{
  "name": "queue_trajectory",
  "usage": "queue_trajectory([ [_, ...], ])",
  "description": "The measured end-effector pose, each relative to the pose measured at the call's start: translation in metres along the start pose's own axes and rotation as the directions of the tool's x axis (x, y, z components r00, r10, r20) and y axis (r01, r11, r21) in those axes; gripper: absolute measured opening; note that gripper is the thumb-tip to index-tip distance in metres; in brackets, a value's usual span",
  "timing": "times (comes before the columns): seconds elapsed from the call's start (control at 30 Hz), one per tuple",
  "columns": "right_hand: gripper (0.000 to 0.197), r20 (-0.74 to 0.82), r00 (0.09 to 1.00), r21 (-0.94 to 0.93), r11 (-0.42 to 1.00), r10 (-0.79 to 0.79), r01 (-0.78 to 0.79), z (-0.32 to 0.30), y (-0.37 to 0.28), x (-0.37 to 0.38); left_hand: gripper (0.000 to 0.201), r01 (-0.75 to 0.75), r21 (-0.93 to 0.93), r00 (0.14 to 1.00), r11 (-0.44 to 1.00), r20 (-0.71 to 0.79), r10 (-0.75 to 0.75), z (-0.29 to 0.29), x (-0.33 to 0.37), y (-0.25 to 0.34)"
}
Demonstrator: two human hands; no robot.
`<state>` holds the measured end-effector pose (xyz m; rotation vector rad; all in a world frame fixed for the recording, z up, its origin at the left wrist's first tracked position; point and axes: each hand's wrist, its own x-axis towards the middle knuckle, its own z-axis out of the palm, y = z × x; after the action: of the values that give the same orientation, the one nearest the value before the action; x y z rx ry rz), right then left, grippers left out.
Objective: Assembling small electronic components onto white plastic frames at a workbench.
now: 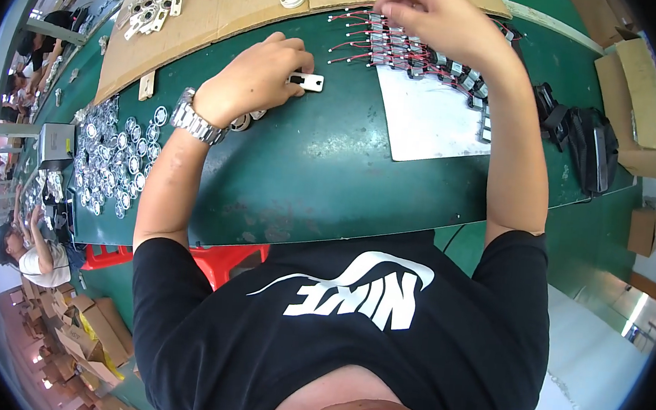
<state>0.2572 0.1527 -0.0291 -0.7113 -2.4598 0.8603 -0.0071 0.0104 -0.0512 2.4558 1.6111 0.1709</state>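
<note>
My left hand [265, 77], with a metal watch on its wrist, is closed around a small white plastic housing [312, 83] with a dark slot, just above the green table. Part of the housing is hidden by the fingers. Below that wrist lie small round parts [240, 122], partly covered. Over at the far right, my right hand [439, 17] hangs above rows of small grey battery packs [386, 48] with red leads and white plugs. Its fingers are curled together, and what they hold, if anything, cannot be made out. The packs lie partly on a white sheet [426, 128].
A cardboard sheet [235, 9] along the far side carries several white plastic parts [158, 10]. Many round ringed discs [120, 158] are heaped at the left. A black pouch [590, 152] lies at the right edge. Other people [39, 255] sit further left, near cardboard boxes [94, 333].
</note>
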Motion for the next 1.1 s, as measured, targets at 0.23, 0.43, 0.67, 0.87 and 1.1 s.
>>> queue_trajectory([
  [0.23,0.026,0.191,0.966,-0.400,0.913,0.172,-0.083,0.039,0.000,-0.003,0.024,0.173,-0.532,0.952,0.829,-0.127,-0.280,-0.024,0.015,-0.020],
  [0.43,0.031,0.087,0.979,-0.641,0.763,0.182,-0.085,0.066,-0.004,-0.005,0.031,0.066,-0.829,0.898,0.556,-0.194,-0.395,-0.015,0.023,-0.026],
  [0.67,0.016,0.177,0.929,-0.557,0.811,0.325,-0.177,0.054,-0.013,0.004,0.041,-0.005,-0.953,0.933,0.301,-0.113,-0.342,-0.017,0.014,-0.036],
  [0.87,0.020,0.057,0.991,-0.426,0.901,0.120,-0.085,0.051,-0.013,-0.012,0.031,-0.033,-0.988,0.914,0.151,-0.091,-0.394,-0.011,0.014,-0.048],
  [1.1,0.023,0.170,0.985,-0.435,0.895,-0.028,0.101,0.065,-0.024,-0.007,0.025,-0.088,-0.990,0.897,0.111,-0.127,-0.423,-0.008,0.015,-0.055],
])
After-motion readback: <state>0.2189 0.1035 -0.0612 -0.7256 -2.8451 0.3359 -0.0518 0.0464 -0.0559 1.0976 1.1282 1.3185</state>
